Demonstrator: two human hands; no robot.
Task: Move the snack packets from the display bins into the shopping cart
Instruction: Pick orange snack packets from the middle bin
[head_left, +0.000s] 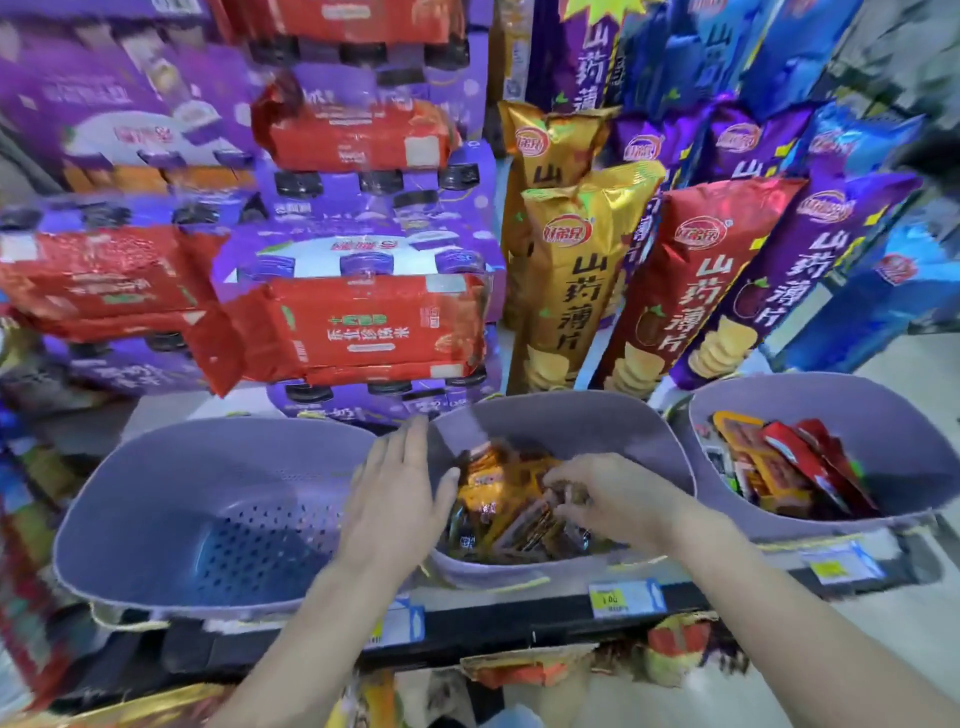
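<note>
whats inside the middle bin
The middle bin holds a pile of orange and brown packets. The right hand grips some; the left hand hides the left side. The bottom is covered.

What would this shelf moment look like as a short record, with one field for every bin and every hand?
left bin: no packets visible inside
middle bin: orange and brown packets
right bin: mostly red packets
left hand: fingers straight, over the middle bin's left rim
right hand: fingers curled on the orange and brown packets
shopping cart: not in view
</note>
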